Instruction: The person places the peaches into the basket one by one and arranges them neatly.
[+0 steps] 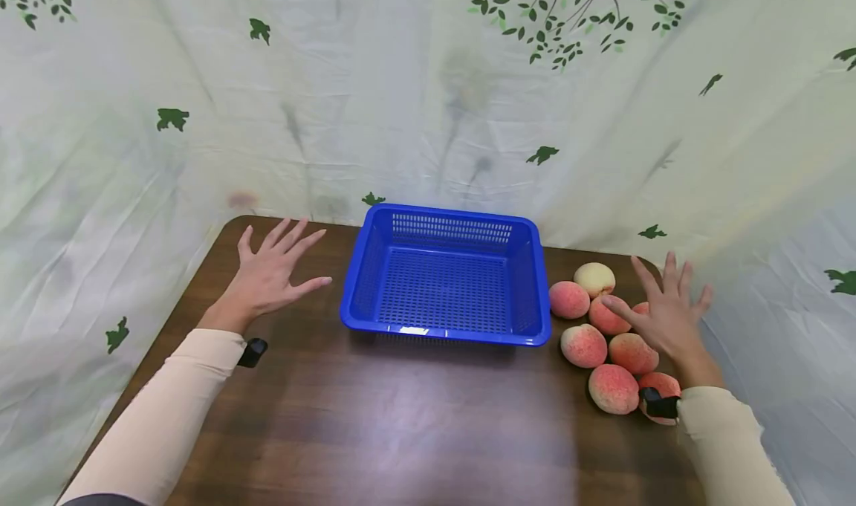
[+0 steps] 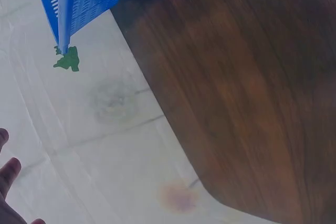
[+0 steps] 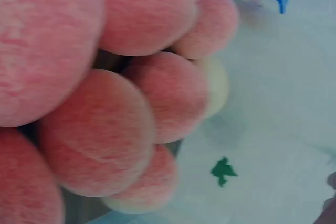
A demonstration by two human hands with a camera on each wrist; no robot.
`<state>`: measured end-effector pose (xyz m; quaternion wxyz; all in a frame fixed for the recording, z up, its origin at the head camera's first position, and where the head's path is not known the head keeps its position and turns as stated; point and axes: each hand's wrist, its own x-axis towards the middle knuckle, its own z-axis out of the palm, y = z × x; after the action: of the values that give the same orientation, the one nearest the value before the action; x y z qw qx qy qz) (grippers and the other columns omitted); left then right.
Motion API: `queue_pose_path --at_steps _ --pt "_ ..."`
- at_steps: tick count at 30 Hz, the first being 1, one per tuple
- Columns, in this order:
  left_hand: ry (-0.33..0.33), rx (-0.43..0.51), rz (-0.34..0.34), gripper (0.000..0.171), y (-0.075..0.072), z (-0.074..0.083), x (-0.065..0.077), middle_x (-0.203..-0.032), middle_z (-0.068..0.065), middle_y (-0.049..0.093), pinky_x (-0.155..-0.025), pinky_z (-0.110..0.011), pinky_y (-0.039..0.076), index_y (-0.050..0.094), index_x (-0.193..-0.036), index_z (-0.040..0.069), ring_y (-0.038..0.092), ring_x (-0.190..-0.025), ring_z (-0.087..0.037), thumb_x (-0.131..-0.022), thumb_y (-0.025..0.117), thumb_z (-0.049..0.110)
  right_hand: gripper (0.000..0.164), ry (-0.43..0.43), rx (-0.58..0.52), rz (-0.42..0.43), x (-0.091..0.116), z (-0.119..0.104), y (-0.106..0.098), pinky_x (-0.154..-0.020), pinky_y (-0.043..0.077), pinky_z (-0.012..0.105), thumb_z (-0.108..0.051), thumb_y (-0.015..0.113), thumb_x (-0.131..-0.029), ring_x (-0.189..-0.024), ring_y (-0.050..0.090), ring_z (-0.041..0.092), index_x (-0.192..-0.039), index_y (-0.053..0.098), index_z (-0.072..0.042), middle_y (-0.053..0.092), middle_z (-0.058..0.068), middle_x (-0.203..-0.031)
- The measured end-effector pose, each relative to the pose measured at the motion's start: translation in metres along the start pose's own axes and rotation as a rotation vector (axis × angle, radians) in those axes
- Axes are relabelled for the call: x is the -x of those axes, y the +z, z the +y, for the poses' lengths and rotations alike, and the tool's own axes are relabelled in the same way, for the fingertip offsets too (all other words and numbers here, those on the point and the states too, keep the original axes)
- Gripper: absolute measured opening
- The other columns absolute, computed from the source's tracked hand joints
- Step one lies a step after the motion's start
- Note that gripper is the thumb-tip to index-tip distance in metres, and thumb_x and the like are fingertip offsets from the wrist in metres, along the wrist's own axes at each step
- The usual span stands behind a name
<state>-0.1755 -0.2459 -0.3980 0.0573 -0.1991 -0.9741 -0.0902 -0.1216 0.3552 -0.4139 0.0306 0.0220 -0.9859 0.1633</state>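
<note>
A blue plastic basket [image 1: 444,290] with slotted walls stands at the back middle of the table, and nothing lies in it. To its right several peaches [image 1: 613,388] are grouped close together, mostly pink-red, with one pale yellow peach [image 1: 594,278] at the back. My right hand [image 1: 669,320] hovers over the right side of the group, fingers spread, holding nothing. Left of the basket, my left hand [image 1: 270,272] is held out with spread fingers and grips nothing. The right wrist view shows the peaches [image 3: 100,135] up close; one is partly hidden behind my hand in the head view.
The brown wooden table [image 1: 401,424] has rounded back corners. A pale curtain [image 1: 414,105] printed with leaves and branches hangs behind it and on both sides. Each wrist carries a black camera strap [image 1: 253,352].
</note>
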Motion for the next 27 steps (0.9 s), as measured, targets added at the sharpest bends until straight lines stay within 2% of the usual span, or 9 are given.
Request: queue_pose_path --at_steps 9,15,21,24,27 --pt "0.031 0.038 0.026 0.075 0.009 0.006 -0.001 -0.157 -0.014 0.024 -0.107 -0.065 0.005 0.04 -0.147 0.017 0.019 -0.144 -0.034 -0.086 0.059 0.057 0.085 0.028 -0.034 0.025 0.01 0.02 0.011 -0.096 -0.022 0.07 -0.059 0.05 -0.092 -0.139 -0.029 0.04 -0.156 0.008 -0.022 -0.025 0.014 -0.157" --pt "0.066 0.129 0.107 0.072 0.021 0.014 -0.002 -0.153 -0.014 0.034 -0.106 -0.063 0.006 0.046 -0.143 0.015 0.026 -0.141 -0.034 -0.084 0.066 0.052 0.087 0.097 -0.119 0.043 0.021 0.035 0.017 -0.097 -0.018 0.071 -0.054 0.052 -0.092 -0.139 -0.027 0.042 -0.156 0.006 -0.02 -0.02 0.017 -0.157" --pt "0.114 0.249 0.142 0.063 0.032 0.025 -0.003 -0.149 -0.016 0.04 -0.103 -0.065 0.009 0.055 -0.136 0.016 0.028 -0.138 -0.038 -0.084 0.068 0.048 0.084 0.156 -0.301 0.113 0.035 0.05 0.024 -0.098 -0.015 0.072 -0.044 0.058 -0.091 -0.142 -0.021 0.043 -0.156 0.01 -0.02 -0.011 0.02 -0.159" --pt "0.148 0.307 0.15 0.059 0.037 0.03 -0.003 -0.144 -0.019 0.045 -0.1 -0.064 0.014 0.059 -0.131 0.014 0.032 -0.134 -0.04 -0.083 0.07 0.046 0.079 0.221 -0.433 0.138 0.044 0.056 0.028 -0.099 -0.013 0.073 -0.04 0.06 -0.092 -0.144 -0.017 0.04 -0.155 0.016 -0.023 -0.009 0.015 -0.161" --pt "0.187 0.417 0.183 0.057 0.043 0.036 -0.004 -0.138 -0.02 0.05 -0.098 -0.063 0.021 0.06 -0.13 0.01 0.039 -0.129 -0.04 -0.081 0.074 0.037 0.074 0.318 -0.521 0.168 0.056 0.062 0.031 -0.101 -0.006 0.074 -0.038 0.061 -0.092 -0.145 -0.012 0.037 -0.154 0.024 -0.022 -0.006 0.009 -0.162"
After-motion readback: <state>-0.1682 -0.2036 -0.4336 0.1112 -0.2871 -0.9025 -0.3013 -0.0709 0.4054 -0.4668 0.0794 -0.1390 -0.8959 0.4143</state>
